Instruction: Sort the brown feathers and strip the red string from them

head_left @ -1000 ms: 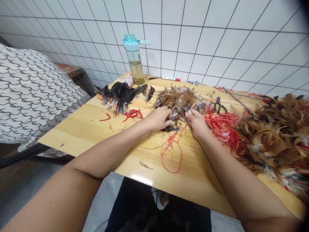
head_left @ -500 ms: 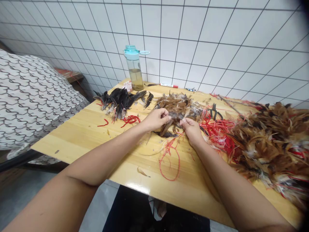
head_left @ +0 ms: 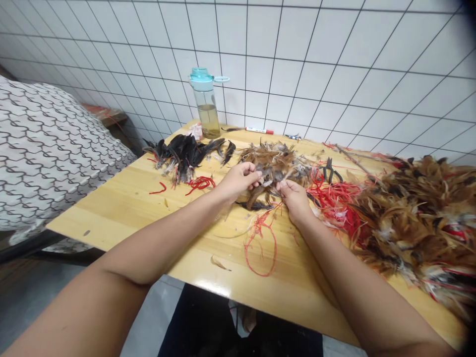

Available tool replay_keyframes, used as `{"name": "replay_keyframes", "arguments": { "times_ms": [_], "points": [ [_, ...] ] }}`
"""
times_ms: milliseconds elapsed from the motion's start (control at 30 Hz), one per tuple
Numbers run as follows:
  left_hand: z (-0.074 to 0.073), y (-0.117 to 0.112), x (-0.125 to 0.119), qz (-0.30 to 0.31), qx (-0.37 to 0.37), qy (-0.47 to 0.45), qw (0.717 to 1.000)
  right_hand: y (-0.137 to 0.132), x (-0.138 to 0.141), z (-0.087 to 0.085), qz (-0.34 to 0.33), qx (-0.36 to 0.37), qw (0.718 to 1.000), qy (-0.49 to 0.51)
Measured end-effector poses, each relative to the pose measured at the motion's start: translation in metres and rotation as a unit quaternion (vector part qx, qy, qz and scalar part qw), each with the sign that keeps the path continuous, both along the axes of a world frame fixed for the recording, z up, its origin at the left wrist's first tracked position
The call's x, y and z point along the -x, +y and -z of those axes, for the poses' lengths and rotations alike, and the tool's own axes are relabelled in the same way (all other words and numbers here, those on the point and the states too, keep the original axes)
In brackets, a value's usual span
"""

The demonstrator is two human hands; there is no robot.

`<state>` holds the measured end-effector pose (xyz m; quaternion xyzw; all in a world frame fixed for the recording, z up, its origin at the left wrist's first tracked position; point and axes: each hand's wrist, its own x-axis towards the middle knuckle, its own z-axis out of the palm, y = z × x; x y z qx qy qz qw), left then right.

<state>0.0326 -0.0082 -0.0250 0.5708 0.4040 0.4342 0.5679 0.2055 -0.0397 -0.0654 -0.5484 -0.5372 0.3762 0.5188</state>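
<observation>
My left hand point(head_left: 238, 179) and my right hand point(head_left: 294, 196) are both pinched closed on a small bunch of brown feathers point(head_left: 267, 181) just above the wooden table point(head_left: 130, 208). The bunch hangs at the near edge of a brown feather heap point(head_left: 277, 158). A red thread point(head_left: 262, 243) trails from under my hands toward the table's front edge.
A black feather pile point(head_left: 184, 151) and red thread scraps point(head_left: 201, 183) lie at the left. A water bottle point(head_left: 206, 104) and a marker point(head_left: 259, 131) stand by the tiled wall. Pliers point(head_left: 329, 171), tangled red thread point(head_left: 334, 196) and a big brown feather mass point(head_left: 420, 218) fill the right. A patterned cushion point(head_left: 48, 148) is at the left.
Both hands have lifted slightly with the feather bunch and moved a little closer together; the view has tilted up a bit.
</observation>
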Motion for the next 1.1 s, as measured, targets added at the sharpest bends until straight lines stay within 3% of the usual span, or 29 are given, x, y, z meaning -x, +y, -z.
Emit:
{"name": "replay_keyframes", "arguments": {
  "times_ms": [200,367,500,667,933,1033,1100],
  "points": [
    [0.011,-0.006,-0.009,0.076,0.05,-0.046,0.995,-0.003,0.01,0.004,-0.025,0.001,0.999,-0.03],
    [0.015,-0.007,-0.011,0.093,0.041,-0.027,0.994,-0.002,0.01,0.007,0.0,-0.069,0.987,-0.146],
    [0.018,-0.008,-0.013,0.074,0.025,-0.012,0.997,-0.005,0.008,0.006,-0.008,-0.087,0.979,-0.187],
    [0.027,-0.005,-0.015,0.064,-0.069,0.065,0.993,-0.007,0.011,0.007,0.011,-0.072,0.98,-0.185],
    [0.017,-0.018,-0.015,-0.014,-0.212,0.252,0.944,-0.007,0.013,0.007,0.009,-0.064,0.978,-0.197],
    [0.015,-0.018,-0.015,-0.03,-0.231,0.253,0.939,-0.007,0.015,0.004,0.023,-0.057,0.98,-0.189],
    [0.016,-0.016,-0.015,-0.026,-0.209,0.212,0.954,-0.007,0.015,0.002,0.03,-0.064,0.982,-0.178]
  ]
}}
